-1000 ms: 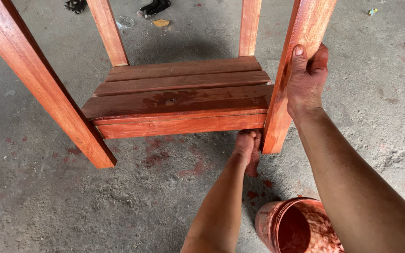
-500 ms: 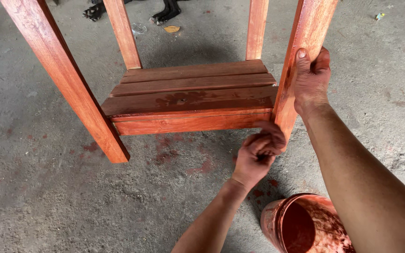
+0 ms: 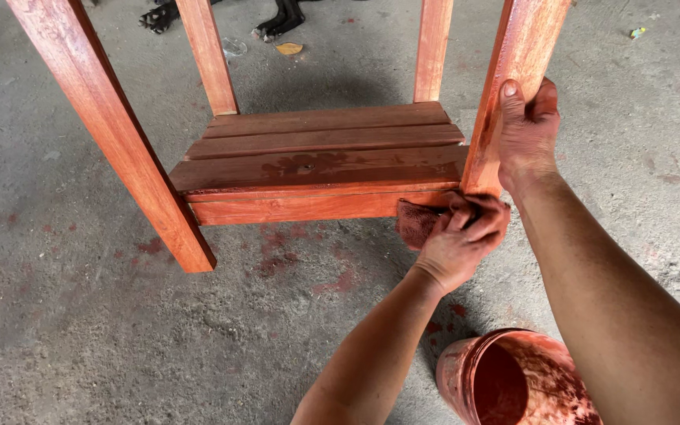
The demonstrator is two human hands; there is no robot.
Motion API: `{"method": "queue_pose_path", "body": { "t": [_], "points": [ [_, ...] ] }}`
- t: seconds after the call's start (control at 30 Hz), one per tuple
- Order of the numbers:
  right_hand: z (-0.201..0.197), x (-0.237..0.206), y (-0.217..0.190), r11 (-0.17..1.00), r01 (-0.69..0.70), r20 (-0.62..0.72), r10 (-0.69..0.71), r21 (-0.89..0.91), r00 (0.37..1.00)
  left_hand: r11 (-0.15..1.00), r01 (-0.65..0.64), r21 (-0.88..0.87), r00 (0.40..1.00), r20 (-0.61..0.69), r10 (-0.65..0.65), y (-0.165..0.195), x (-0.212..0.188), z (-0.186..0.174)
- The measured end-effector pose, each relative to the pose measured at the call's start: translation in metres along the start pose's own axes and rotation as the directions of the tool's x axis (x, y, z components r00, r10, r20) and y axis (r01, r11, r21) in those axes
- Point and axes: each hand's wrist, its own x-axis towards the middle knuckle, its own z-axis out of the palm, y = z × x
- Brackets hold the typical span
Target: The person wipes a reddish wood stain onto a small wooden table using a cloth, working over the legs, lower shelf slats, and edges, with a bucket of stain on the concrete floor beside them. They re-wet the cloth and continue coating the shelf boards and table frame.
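A red-brown stained wooden stool stands upside down on the concrete, its slatted seat low and its legs pointing up. My right hand grips the near right leg. My left hand holds a stain-soaked rag and presses it against the front rail, close to where that rail meets the right leg. Both hands are smeared with the red stain.
A stain-coated bucket sits on the floor under my right forearm. The near left leg slants across the upper left. Red drips spot the concrete. Dark animal paws show at the top edge.
My left hand has come up from the floor beside the right leg and now holds the rag against the front rail. My right hand has kept its grip on the leg.
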Motion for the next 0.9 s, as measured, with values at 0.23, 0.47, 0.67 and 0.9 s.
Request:
{"method": "queue_pose_path", "body": {
  "t": [0.23,0.47,0.67,0.9],
  "points": [
    [-0.002,-0.003,0.002,1.0,0.006,0.0,-0.006,0.009,1.0,0.999,-0.054,0.001,0.99,0.128,0.054,0.011,-0.038,0.027],
    [-0.009,-0.011,0.005,0.998,0.002,0.015,-0.003,0.06,1.0,0.994,-0.1,0.042,0.956,0.281,0.085,0.014,-0.038,0.029],
    [-0.016,-0.015,0.001,0.996,-0.079,-0.018,0.079,-0.039,0.997,0.998,-0.056,0.035,0.969,0.243,0.046,0.008,-0.014,0.011],
    [-0.031,-0.037,-0.019,0.955,-0.137,-0.005,0.141,-0.264,0.99,0.998,-0.011,0.058,0.972,0.234,-0.003,0.014,0.019,-0.009]
  ]
}}
